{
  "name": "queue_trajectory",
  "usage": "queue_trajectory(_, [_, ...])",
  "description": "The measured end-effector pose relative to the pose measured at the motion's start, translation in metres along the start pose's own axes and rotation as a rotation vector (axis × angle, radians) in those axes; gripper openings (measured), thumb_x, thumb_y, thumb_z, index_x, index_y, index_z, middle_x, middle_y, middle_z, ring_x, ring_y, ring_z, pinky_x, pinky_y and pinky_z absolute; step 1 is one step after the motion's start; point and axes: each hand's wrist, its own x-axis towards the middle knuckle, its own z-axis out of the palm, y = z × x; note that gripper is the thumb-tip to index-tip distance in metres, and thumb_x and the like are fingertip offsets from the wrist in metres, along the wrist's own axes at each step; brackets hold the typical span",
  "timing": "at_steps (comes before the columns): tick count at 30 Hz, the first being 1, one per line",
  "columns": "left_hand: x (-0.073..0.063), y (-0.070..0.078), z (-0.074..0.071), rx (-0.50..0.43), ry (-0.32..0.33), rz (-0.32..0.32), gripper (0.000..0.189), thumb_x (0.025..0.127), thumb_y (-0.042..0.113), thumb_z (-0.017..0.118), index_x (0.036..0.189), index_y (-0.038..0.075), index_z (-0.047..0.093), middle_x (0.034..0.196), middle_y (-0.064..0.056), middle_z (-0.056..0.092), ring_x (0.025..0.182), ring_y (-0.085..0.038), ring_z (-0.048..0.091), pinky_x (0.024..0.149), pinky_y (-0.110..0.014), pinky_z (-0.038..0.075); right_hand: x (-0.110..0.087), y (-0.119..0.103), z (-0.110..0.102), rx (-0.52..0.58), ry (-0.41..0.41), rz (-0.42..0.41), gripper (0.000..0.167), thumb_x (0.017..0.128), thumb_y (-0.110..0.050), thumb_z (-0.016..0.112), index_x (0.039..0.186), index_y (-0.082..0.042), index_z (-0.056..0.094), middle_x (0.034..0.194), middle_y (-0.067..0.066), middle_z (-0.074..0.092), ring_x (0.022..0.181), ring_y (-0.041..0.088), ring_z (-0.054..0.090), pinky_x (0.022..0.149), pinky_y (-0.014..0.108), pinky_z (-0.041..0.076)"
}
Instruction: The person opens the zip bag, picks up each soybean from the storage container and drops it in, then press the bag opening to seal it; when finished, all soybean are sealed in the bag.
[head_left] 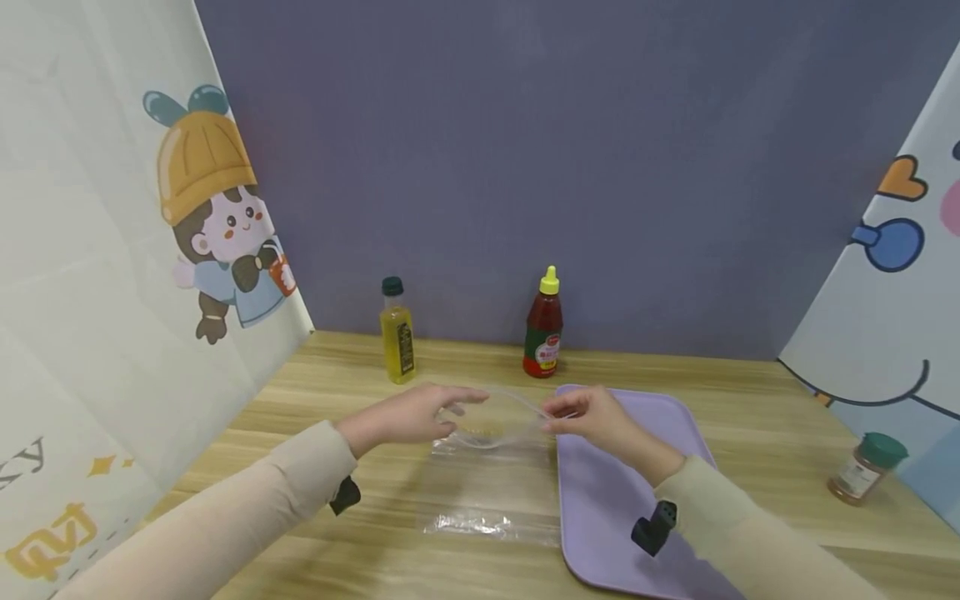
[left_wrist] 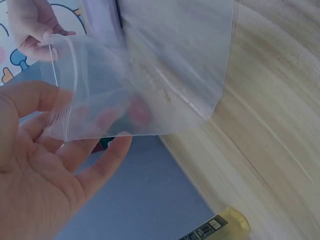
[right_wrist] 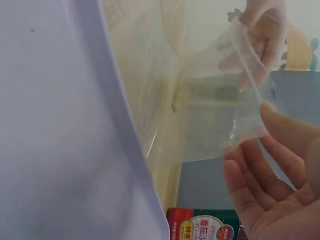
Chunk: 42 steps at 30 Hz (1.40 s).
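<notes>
A clear zip bag (head_left: 491, 487) hangs low over the table with its mouth spread into an oval between my hands. My left hand (head_left: 422, 414) holds the left side of the mouth; in the left wrist view, the thumb tip shows hazily through the plastic and the other fingers lie along the edge. At the opposite corner, my right hand (head_left: 592, 419) pinches the bag's rim between thumb and fingers, as the right wrist view shows. A small tan, lumpy thing (right_wrist: 177, 96) appears through the plastic, its kind unclear.
A lilac tray (head_left: 611, 517) lies right of the bag, under my right forearm. Behind stand an oil bottle (head_left: 397, 337) and a ketchup bottle (head_left: 543, 333). A green-capped spice jar (head_left: 862, 475) is at the far right. A grey-blue panel (head_left: 525, 167) closes off the back.
</notes>
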Motion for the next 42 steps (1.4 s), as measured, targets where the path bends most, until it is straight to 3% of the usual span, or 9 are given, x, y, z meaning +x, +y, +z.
queue_trajectory(6, [0.001, -0.007, -0.003, -0.056, 0.018, 0.011, 0.056, 0.094, 0.004, 0.053, 0.147, 0.017, 0.042, 0.147, -0.009, 0.048, 0.124, -0.030, 0.057, 0.095, -0.041, 0.055, 0.001, 0.002, 0.006, 0.015, 0.078, -0.007, 0.029, 0.084, -0.024, 0.074, 0.104, -0.003, 0.075, 0.101, 0.009, 0.074, 0.084, 0.010, 0.067, 0.077, 0.028, 0.057])
queue_trajectory(12, [0.004, -0.018, -0.003, -0.189, 0.116, 0.007, 0.049, 0.101, 0.020, 0.050, 0.148, 0.014, 0.039, 0.145, -0.010, 0.050, 0.124, -0.031, 0.056, 0.103, -0.047, 0.049, 0.003, 0.005, 0.009, 0.065, 0.144, 0.030, 0.030, 0.086, -0.024, 0.073, 0.106, -0.002, 0.074, 0.097, 0.010, 0.075, 0.082, 0.016, 0.070, 0.083, 0.040, 0.059])
queue_trajectory(16, [0.007, -0.028, 0.002, -0.278, 0.226, -0.044, 0.060, 0.093, 0.026, 0.064, 0.147, 0.013, 0.041, 0.136, -0.011, 0.059, 0.119, -0.027, 0.060, 0.099, -0.041, 0.052, 0.006, 0.006, 0.010, 0.122, 0.181, 0.080, 0.030, 0.087, -0.023, 0.072, 0.107, -0.002, 0.074, 0.097, 0.009, 0.075, 0.084, 0.020, 0.071, 0.085, 0.043, 0.058])
queue_trajectory(19, [0.010, -0.036, 0.008, -0.314, 0.334, -0.097, 0.054, 0.087, 0.021, 0.072, 0.136, 0.009, 0.054, 0.120, -0.010, 0.068, 0.106, -0.024, 0.065, 0.091, -0.035, 0.056, 0.010, 0.007, 0.010, 0.154, 0.197, 0.107, 0.029, 0.087, -0.022, 0.072, 0.107, -0.001, 0.073, 0.095, 0.010, 0.075, 0.083, 0.019, 0.071, 0.086, 0.044, 0.058])
queue_trajectory(24, [0.017, -0.046, 0.016, -0.414, 0.471, -0.214, 0.024, 0.086, 0.015, 0.072, 0.109, 0.006, 0.071, 0.097, -0.005, 0.074, 0.085, -0.014, 0.066, 0.082, -0.035, 0.059, 0.018, 0.011, 0.008, 0.204, 0.200, 0.143, 0.030, 0.088, -0.021, 0.071, 0.109, 0.001, 0.072, 0.093, 0.008, 0.076, 0.081, 0.014, 0.071, 0.090, 0.044, 0.057])
queue_trajectory(30, [0.026, -0.053, 0.018, -0.535, 0.580, -0.273, 0.017, 0.088, 0.014, 0.069, 0.100, 0.002, 0.073, 0.090, -0.009, 0.074, 0.076, -0.012, 0.067, 0.075, -0.033, 0.060, 0.025, 0.013, 0.005, 0.254, 0.195, 0.154, 0.033, 0.089, -0.020, 0.070, 0.112, 0.004, 0.070, 0.095, 0.006, 0.076, 0.079, 0.008, 0.069, 0.089, 0.038, 0.058])
queue_trajectory(36, [0.031, -0.060, 0.015, -0.558, 0.606, -0.309, 0.016, 0.089, 0.016, 0.069, 0.098, 0.003, 0.073, 0.088, -0.008, 0.074, 0.075, -0.012, 0.066, 0.078, -0.037, 0.059, 0.030, 0.010, 0.005, 0.293, 0.211, 0.176, 0.032, 0.090, -0.019, 0.069, 0.112, 0.004, 0.069, 0.094, 0.004, 0.075, 0.078, 0.007, 0.069, 0.088, 0.037, 0.058])
queue_trajectory(42, [0.032, -0.062, 0.013, -0.557, 0.611, -0.339, 0.017, 0.090, 0.018, 0.068, 0.099, 0.004, 0.073, 0.093, -0.008, 0.074, 0.081, -0.014, 0.067, 0.088, -0.045, 0.057, 0.034, 0.009, 0.008, 0.299, 0.249, 0.195, 0.029, 0.088, -0.021, 0.072, 0.105, 0.002, 0.071, 0.086, -0.001, 0.074, 0.075, 0.007, 0.068, 0.092, 0.045, 0.056])
